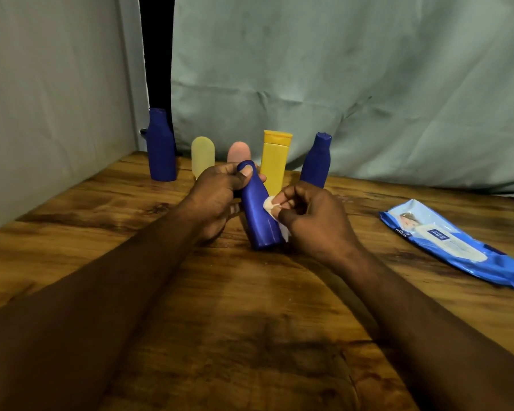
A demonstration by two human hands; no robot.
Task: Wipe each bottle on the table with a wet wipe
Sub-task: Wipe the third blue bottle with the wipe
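My left hand grips the neck of a small blue bottle, tilted with its base near the wooden table. My right hand pinches a white wet wipe against the bottle's right side. Behind them stand a tall blue bottle, a pale yellow bottle, a pink bottle, a yellow bottle and another blue bottle.
A blue pack of wet wipes lies flat on the table at the right. A grey-green cloth hangs behind the bottles, and a pale wall closes the left side.
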